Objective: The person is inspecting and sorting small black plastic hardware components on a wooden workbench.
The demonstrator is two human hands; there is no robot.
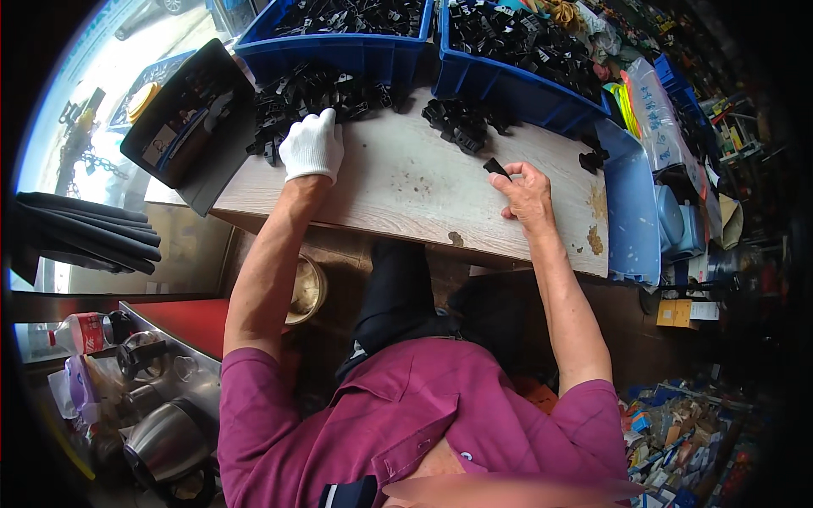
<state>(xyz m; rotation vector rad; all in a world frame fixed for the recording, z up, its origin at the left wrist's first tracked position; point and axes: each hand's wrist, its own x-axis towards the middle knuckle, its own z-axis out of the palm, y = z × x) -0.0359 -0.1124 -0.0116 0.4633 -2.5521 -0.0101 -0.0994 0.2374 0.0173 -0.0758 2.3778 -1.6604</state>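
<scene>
My left hand [312, 151], in a white knitted glove, rests at the near edge of a loose pile of small black plastic parts [288, 102]. Its fingers are curled in against the pile, and what they hold, if anything, is hidden. Bare, my right hand [528, 196] is raised over the right half of the pale wooden table [398, 199]. Between its thumb and fingers it pinches a small black plastic piece [496, 168]. A smaller heap of black parts [457, 123] lies just beyond that hand.
Two blue bins [339, 52] [491, 85] full of black parts stand along the back. A tablet in a dark case [182, 118] leans at the left. A light-blue plastic bin [631, 203] borders the table's right end. A steel kettle [169, 440] stands lower left.
</scene>
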